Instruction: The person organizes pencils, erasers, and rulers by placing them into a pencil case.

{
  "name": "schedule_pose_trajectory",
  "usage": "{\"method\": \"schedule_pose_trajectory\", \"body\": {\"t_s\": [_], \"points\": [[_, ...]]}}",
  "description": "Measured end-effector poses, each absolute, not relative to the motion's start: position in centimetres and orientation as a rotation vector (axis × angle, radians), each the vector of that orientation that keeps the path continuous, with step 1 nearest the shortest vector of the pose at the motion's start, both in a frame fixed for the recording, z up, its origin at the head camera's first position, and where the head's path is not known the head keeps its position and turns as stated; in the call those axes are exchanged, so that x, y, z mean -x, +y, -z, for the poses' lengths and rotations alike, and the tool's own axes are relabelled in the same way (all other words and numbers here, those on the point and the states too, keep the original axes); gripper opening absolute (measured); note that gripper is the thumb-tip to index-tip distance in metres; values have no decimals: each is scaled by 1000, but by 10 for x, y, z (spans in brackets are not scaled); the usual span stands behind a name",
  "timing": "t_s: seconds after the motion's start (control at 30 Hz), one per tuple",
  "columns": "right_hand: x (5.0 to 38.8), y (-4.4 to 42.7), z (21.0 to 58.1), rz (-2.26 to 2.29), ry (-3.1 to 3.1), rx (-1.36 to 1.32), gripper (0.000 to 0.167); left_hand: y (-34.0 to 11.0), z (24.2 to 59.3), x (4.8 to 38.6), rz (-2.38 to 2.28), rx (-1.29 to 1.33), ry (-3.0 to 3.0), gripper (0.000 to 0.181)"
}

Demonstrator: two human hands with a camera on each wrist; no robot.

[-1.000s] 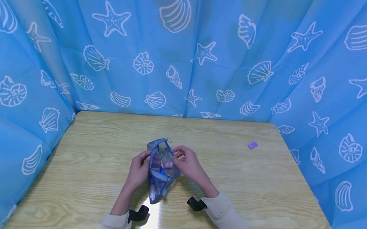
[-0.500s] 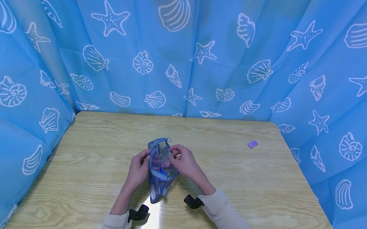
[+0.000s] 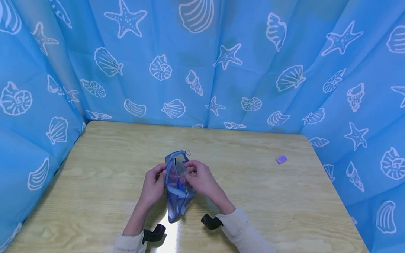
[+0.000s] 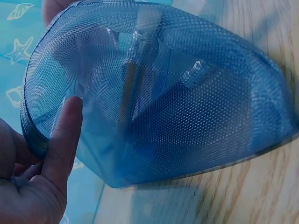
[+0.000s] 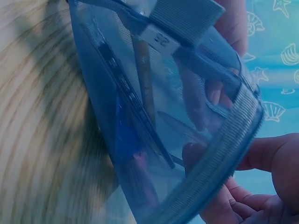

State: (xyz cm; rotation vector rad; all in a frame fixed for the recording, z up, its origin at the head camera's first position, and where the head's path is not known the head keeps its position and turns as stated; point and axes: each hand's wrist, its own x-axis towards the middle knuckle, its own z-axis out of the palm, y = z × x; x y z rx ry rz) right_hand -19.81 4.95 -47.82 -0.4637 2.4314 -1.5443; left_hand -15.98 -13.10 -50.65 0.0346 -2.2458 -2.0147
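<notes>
A blue mesh zip pouch stands tilted on the table with its zippered mouth parted. My left hand grips the pouch's left rim; in the left wrist view one finger of that hand lies straight against the mesh. On the opposite rim, my right hand pinches the zipper edge, with part of a finger showing through the mesh in the right wrist view. Inside are several slim items, among them a yellow stick like a pencil, a dark patterned stick, a blue piece and a pinkish piece.
A small purple block lies at the far right of the wooden table. Blue curtains with white shell prints hang behind and at both sides. Black wrist cameras sit at both cuffs.
My right hand has moved slightly left with its rim, so the pouch's mouth is narrower. The left hand keeps its grip. The whole head view shifts a little.
</notes>
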Motion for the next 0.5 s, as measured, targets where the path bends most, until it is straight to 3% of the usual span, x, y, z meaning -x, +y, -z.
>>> {"method": "schedule_pose_trajectory", "body": {"t_s": [0.5], "points": [[196,44,477,1488,2433,482,26,-132,505,158,2094,-40,-2170,29]]}}
